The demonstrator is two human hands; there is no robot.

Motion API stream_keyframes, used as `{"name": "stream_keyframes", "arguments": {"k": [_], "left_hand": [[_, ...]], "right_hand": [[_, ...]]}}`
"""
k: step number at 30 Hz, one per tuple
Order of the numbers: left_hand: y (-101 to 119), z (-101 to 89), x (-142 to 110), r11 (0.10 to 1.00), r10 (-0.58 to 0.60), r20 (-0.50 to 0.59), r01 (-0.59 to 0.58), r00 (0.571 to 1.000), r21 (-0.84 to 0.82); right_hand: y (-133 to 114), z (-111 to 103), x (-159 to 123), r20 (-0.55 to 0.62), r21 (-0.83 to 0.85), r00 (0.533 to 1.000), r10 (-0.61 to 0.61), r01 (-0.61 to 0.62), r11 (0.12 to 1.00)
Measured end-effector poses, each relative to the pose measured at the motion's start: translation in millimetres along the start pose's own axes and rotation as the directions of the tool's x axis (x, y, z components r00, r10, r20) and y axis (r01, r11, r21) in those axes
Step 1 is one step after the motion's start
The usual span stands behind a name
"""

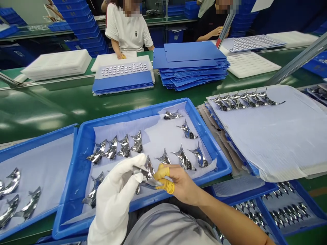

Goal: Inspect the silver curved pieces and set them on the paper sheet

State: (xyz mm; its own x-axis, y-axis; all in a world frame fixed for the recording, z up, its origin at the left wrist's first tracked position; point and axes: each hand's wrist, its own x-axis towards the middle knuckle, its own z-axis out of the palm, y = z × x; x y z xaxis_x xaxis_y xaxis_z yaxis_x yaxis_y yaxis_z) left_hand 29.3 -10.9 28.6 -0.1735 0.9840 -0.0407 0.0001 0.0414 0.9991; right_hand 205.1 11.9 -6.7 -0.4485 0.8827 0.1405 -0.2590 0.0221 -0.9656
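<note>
Chrome piece: your curved, mirror-bright chrome piece (144,173) sits pinched in the lower middle of the frame, above the tray's lined floor, with one end toward each hand.

Left hand: your white-gloved left hand (114,195) is clenched, its fingertips gripping the piece's left end.

Right hand: your bare right hand (185,182) grasps the other end, with two fingers capped in yellow finger cots (163,185).

Blue tray: a blue plastic tray (133,114) lies under your hands, lined with a white sheet (155,136) and holding rows of other chrome parts (114,148).

Side stack: at right of the frame, more chrome parts (242,101) lie in a tight row on a white padded sheet (281,143).

Far bench: at upper middle, a co-worker (127,27) stands beyond a stack of blue plastic boards (191,64).

Slip risk: a loose pinch could drop your piece, and its sharp tip could then scratch the mirror faces of the parts just below.

Tear risk: squeezing too hard could bend the thin points, or let them pierce a cot or snag the glove.

Smudge risk: your bare palm is close to the shiny surface, so one careless brush could leave a print.
</note>
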Motion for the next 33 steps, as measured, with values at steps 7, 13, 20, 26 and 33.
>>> {"name": "stream_keyframes", "arguments": {"k": [7,13,20,26,33], "left_hand": [[-4,-0.2,9,0.991,-0.128,0.011,0.128,0.992,-0.027],[-8,-10.6,25,0.986,-0.161,-0.04,0.158,0.986,-0.061],[-16,-43.0,27,0.973,-0.197,-0.202,0.166,0.959,-0.16],[-20,-40.0,28,0.974,-0.215,-0.194,0.195,0.957,-0.117],[-29,-41.3,28,0.971,-0.235,-0.14,0.226,0.962,-0.077]], "right_hand": [[-18,2,-4,0.041,-0.265,0.996,-0.075,0.083,0.961],[-32,-11,13,0.211,-0.354,0.974,0.087,-0.007,0.935],[-19,-54,93,-0.052,-0.767,0.936,0.348,-0.261,0.586],[18,-46,156,-0.172,-0.902,0.891,0.421,-0.314,0.297],[45,-24,179,-0.198,-0.924,0.856,0.478,-0.326,0.2]]}}
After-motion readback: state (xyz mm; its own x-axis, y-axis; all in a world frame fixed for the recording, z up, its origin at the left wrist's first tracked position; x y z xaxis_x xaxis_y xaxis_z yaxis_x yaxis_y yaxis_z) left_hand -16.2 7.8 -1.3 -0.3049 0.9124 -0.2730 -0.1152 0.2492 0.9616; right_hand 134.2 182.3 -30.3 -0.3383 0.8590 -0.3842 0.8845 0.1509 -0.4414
